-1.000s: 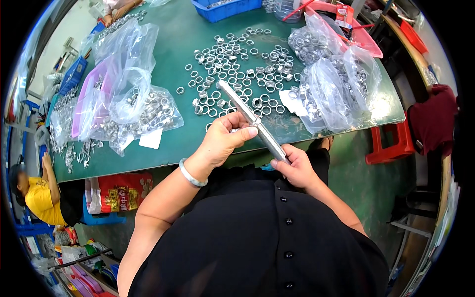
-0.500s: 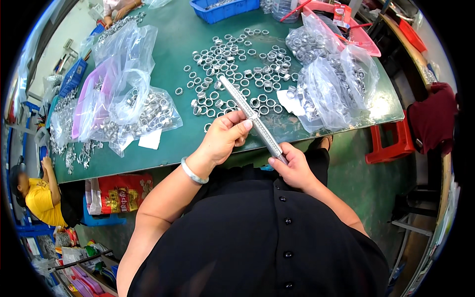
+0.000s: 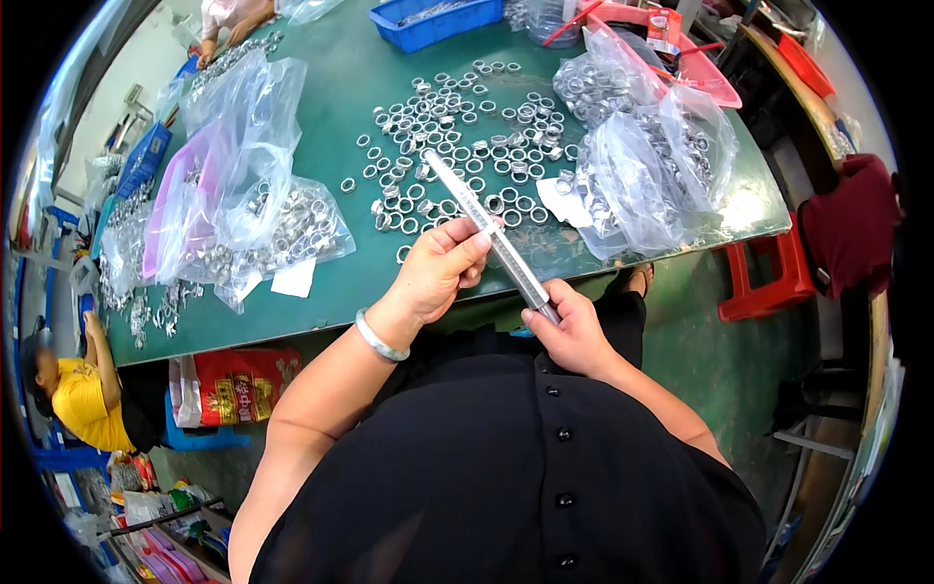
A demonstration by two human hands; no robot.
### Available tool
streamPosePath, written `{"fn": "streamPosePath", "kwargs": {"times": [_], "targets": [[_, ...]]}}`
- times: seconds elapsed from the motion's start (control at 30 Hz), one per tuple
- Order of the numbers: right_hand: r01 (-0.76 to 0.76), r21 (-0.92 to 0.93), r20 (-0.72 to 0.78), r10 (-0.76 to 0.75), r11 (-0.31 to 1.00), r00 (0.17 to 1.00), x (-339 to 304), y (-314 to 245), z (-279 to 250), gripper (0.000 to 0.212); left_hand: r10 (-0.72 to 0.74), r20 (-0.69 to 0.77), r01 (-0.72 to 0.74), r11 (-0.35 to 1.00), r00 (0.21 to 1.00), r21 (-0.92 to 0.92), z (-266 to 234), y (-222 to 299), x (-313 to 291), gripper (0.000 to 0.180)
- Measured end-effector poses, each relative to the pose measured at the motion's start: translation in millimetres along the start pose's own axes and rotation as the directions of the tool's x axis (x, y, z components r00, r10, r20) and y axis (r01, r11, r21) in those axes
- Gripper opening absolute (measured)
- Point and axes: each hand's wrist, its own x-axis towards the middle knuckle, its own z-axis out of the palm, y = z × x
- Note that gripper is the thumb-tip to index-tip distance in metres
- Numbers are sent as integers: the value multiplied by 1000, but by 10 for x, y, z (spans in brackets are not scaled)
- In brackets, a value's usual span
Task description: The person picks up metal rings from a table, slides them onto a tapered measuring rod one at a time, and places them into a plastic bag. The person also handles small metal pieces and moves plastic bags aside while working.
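Gripped tapered metal rod point(image 3: 519, 266) by thicker lower end in right hand point(image 3: 576, 331), wrapped close. Pinched rod partway up with left hand point(image 3: 443, 263), thumb uppermost, at apparent ring point(image 3: 498, 223); could not tell whether fully around rod. Slanted forward-left from right grip, thin tip above loose rings point(image 3: 526, 114) strewn on green table point(image 3: 331, 117), left hand nearer tip. Saw rings bulging in clear bags point(image 3: 632, 175) at right, others in clear bag point(image 3: 333, 243) overlapping purple tray point(image 3: 159, 214), metal pieces in blue bin point(image 3: 440, 33) beyond.

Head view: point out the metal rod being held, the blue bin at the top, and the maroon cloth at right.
Metal rod point(image 3: 519, 266): head view, lower half of its shaft.
Blue bin point(image 3: 446, 30): head view, near wall.
Maroon cloth point(image 3: 852, 229): head view, middle.
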Motion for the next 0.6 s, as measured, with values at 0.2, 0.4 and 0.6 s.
{"fn": "streamPosePath", "kwargs": {"times": [0.2,0.4,0.6], "targets": [[8,92,-4,-8,996,1000,-19,-49,-64,13,101,-35,-98,991,994,95,137,86,59,20],[75,91,-99,-66,993,993,-188,40,-231,14,252,-144,-260,965,957,-36,337,326,396,12],[-6,162,-85,20,987,996,-450,306,-382,14,383,91,-359,721,919,593,941,799,908,24]]}}
